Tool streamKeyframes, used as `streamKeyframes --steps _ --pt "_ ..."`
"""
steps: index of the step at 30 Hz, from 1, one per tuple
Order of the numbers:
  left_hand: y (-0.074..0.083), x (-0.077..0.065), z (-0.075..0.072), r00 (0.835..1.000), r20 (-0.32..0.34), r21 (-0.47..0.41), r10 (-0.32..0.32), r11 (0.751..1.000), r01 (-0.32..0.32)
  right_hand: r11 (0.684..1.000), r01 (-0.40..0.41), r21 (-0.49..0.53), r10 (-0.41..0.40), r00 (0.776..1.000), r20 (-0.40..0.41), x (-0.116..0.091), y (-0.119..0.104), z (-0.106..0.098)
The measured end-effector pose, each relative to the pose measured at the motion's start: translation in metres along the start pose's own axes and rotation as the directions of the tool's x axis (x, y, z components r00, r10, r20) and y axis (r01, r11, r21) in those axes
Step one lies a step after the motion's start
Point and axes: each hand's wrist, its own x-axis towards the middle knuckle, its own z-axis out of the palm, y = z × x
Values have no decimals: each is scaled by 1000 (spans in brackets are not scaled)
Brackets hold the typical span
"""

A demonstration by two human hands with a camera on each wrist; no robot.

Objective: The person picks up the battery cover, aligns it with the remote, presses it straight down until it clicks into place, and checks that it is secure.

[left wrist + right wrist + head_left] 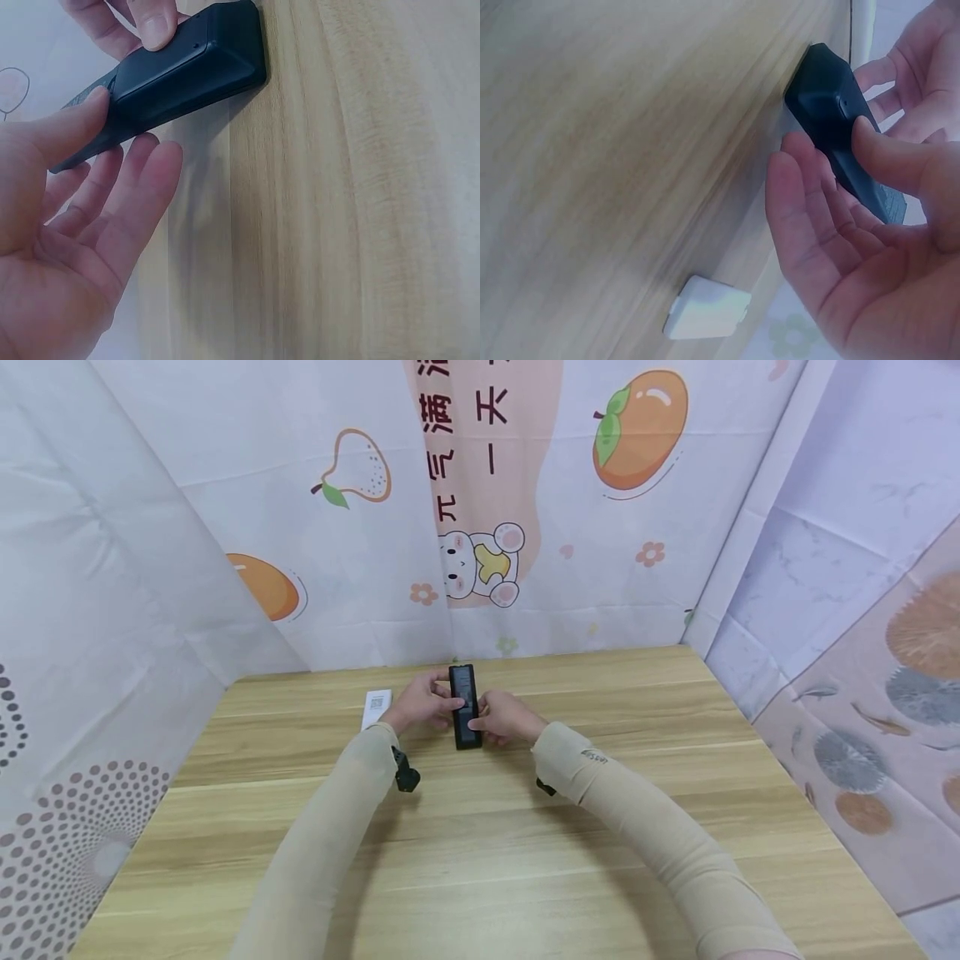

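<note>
A long black remote control [462,681] is held between both hands, its back face up with printed text on the far part. My left hand [422,700] grips its left side, thumb on the back and fingers underneath. From the other side my right hand [510,717] holds it nearer the close end, thumb pressed beside the seam of a back panel. In the left wrist view the remote's thick end [236,45] is right at the tabletop, while the other end tilts up. A small white piece with tabs [709,307] lies beside the right hand in the right wrist view.
A white box [377,703] with a printed code lies left of the left hand on the wooden table [465,860]. Close behind the hands, a printed curtain [375,568] hangs at the table's far edge, with more curtains at both sides.
</note>
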Motion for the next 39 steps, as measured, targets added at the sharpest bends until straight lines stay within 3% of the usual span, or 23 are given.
streamKeyframes --steps 13,39 --pt "-1 1 3 1000 -7 12 -5 1000 5 993 38 -113 -40 999 -14 0 -3 2" --pt "-1 1 6 999 8 12 -32 999 31 990 17 -138 -18 1000 -8 -2 -5 1"
